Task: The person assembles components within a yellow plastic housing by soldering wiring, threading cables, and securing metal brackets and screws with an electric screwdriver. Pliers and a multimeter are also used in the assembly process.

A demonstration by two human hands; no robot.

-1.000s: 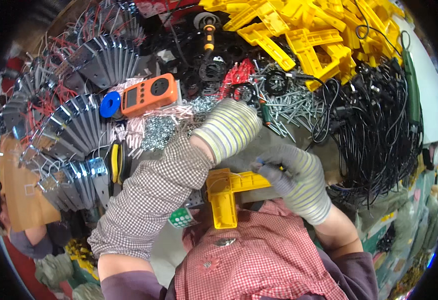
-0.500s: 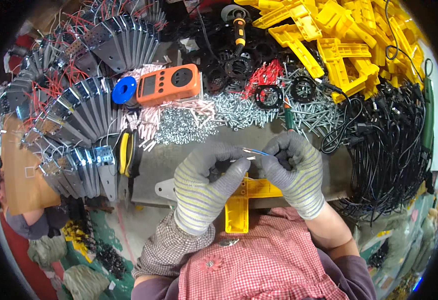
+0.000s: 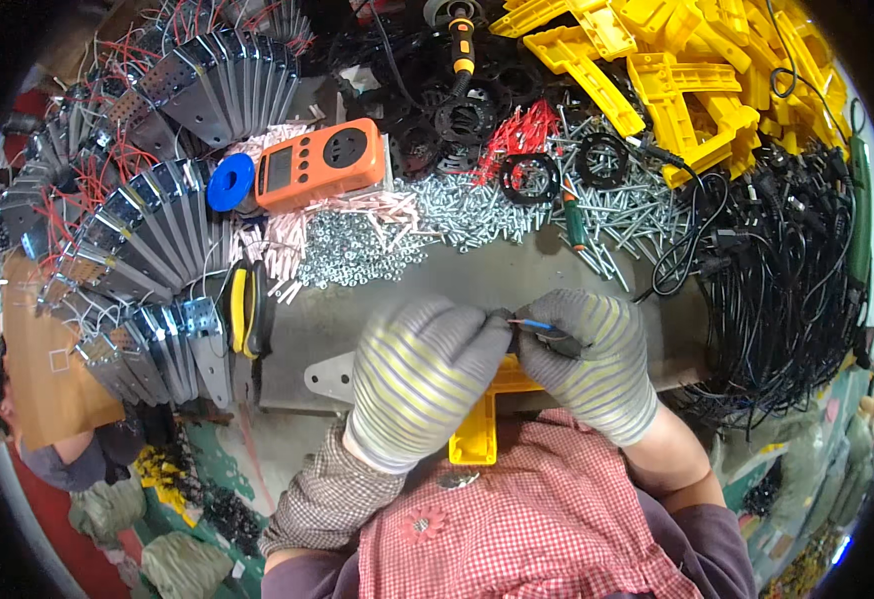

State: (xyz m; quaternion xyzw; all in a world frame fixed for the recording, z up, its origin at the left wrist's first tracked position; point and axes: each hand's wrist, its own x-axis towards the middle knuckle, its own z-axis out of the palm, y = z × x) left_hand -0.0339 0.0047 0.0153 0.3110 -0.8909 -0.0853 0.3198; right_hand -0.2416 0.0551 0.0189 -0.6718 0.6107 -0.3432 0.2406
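Cardboard (image 3: 57, 379) is seen at the far left, overlapped by fanned rows of grey metal brackets (image 3: 167, 240) threaded with red and white wires. Beside them, a blue spool (image 3: 230, 182) and yellow-and-black pliers (image 3: 245, 309) are laid on the grey bench (image 3: 302, 334). An orange meter (image 3: 319, 165) is set among pale pink sleeves, with small metal nuts (image 3: 357, 250) heaped below it. A flat metal plate (image 3: 330, 378) is partly covered by the gloved left hand (image 3: 432, 369), whose fingertips are bent toward the bare end of a blue wire (image 3: 535, 324); whether anything is gripped there cannot be told. Under both hands, a yellow plastic part (image 3: 474, 429) is placed at the bench's near edge, its upper portion partly hidden. The blue wire is pinched between thumb and fingers of the gloved right hand (image 3: 596, 349), above that part. Beyond, a green-handled screwdriver (image 3: 573, 218) is bordered by loose screws (image 3: 641, 225). Yellow housings (image 3: 696, 85) are piled behind, and bundled black cables (image 3: 776, 299) are massed at the right.
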